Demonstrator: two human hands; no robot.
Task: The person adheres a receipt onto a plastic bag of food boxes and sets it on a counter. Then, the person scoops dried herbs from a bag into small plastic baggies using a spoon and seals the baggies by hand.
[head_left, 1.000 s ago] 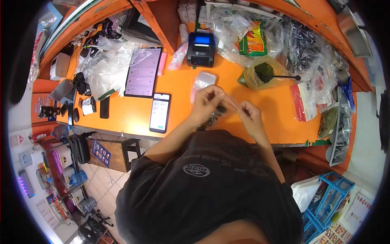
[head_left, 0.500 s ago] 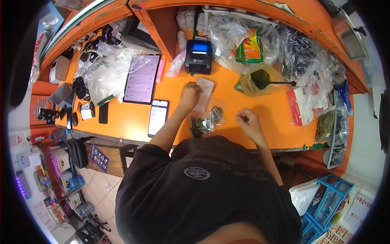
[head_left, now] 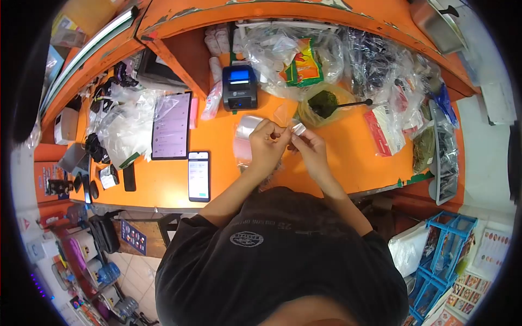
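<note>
My left hand (head_left: 267,143) and my right hand (head_left: 310,148) are close together over the orange table (head_left: 348,163). Between their pinched fingertips is a small clear plastic bag (head_left: 297,128). A stack of clear bags (head_left: 248,127) lies just left of my left hand, on something pink. Small filled packets are mostly hidden under my left wrist. Beyond my right hand, an open bag of dark green herb (head_left: 323,104) stands with a black-handled utensil (head_left: 356,103) resting in it.
A black label printer (head_left: 240,88) stands behind my hands. On the left are a lit phone (head_left: 199,176), a tablet (head_left: 171,126) and crumpled plastic (head_left: 128,122). A red and white packet (head_left: 384,131) lies right. An orange shelf (head_left: 348,16) overhangs the back.
Half a second ago my hands were apart, the left at the bag stack. Now they have come together with a small clear bag between them. The camera view has shifted.
</note>
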